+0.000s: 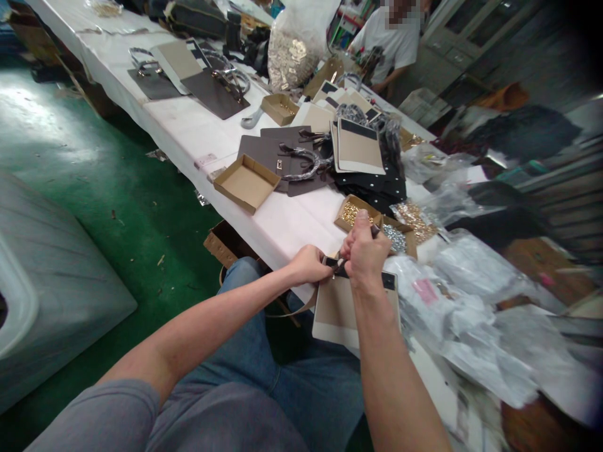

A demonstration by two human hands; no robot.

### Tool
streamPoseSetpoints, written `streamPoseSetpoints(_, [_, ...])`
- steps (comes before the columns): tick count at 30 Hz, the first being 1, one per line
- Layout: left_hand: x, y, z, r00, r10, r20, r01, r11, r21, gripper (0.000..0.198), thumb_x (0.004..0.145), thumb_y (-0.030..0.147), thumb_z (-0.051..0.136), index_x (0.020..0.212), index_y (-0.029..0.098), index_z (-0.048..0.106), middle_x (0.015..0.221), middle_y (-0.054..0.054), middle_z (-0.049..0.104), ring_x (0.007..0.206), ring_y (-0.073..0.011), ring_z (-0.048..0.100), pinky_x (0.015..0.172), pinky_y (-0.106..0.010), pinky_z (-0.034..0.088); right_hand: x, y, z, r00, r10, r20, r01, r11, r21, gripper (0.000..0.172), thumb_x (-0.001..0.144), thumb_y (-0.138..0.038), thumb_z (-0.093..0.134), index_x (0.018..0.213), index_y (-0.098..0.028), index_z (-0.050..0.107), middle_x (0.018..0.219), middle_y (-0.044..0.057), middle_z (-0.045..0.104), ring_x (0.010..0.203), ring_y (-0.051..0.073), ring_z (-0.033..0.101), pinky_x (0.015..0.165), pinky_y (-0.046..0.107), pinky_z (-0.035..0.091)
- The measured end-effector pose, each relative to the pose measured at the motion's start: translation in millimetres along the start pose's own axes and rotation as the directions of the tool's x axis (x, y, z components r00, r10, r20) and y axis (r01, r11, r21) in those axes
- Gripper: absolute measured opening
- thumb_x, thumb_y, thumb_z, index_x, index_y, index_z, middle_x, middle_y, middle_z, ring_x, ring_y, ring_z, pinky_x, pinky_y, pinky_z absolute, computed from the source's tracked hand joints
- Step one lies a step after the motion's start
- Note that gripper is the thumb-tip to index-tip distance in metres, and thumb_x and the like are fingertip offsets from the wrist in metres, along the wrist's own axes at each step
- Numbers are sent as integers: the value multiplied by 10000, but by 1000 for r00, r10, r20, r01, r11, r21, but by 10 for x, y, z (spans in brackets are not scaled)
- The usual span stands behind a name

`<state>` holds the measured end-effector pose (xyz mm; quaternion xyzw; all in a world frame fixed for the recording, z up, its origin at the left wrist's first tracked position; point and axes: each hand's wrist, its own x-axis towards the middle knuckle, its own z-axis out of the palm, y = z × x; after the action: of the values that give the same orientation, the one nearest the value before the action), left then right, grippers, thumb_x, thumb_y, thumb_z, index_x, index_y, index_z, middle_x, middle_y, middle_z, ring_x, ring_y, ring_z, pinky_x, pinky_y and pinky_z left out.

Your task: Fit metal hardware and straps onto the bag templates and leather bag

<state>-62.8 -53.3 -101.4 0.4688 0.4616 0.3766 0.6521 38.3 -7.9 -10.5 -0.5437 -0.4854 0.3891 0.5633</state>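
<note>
The beige panel (336, 307), with a dark strip along its top, is lying half over the near edge of the table (292, 223), above the person's lap. The left hand (308, 263) is pinching the panel's top left corner, its grip clamped on the dark strip. The right hand (365, 254) is bearing on the same strip just beside it, its grip closed in a fist around a dark tool (375, 231) whose tip is hidden. Just beyond the panel, a box of gold fittings (351, 212) and a box of silver fittings (394, 237) are sitting side by side. To the panel's right, plastic bags (471, 295) are lying heaped. Farther beyond the panel, to the left, an empty cardboard box (247, 182) is resting, and straight beyond it a stack of panels (358, 147) is lying. Well beyond the panel, another person (396, 41) is standing at the table's far end.
</note>
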Motion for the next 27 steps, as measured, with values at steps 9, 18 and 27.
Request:
streamPoseSetpoints(9, [-32, 62, -39, 995, -38, 87, 48, 993, -107, 214, 729, 102, 776, 623, 187, 610, 531, 20, 570, 436, -107, 475, 434, -226, 290, -261, -13, -80, 980, -190, -61, 191, 981, 13, 706, 1029, -776, 733, 659, -283, 388, 532, -88, 344, 407, 84, 342, 348, 256, 308])
streamPoseSetpoints(18, [-85, 196, -51, 991, -108, 84, 114, 991, -64, 200, 724, 87, 724, 593, 189, 612, 489, -2, 584, 389, -107, 462, 404, -226, 279, -475, 15, -166, 963, -214, -164, 229, 971, 74, 671, 1020, -692, 804, 630, -258, 473, 544, -62, 411, 432, 90, 405, 387, 250, 388])
streamPoseSetpoints(27, [-95, 338, -47, 978, -176, 110, 179, 984, -18, 204, 716, 72, 735, 619, 191, 602, 473, 26, 550, 355, -93, 409, 386, -226, 244, -500, 96, -253, 955, -246, -169, 274, 946, 172, 648, 1094, -572, 748, 619, -256, 441, 528, -74, 359, 427, 87, 342, 417, 268, 327])
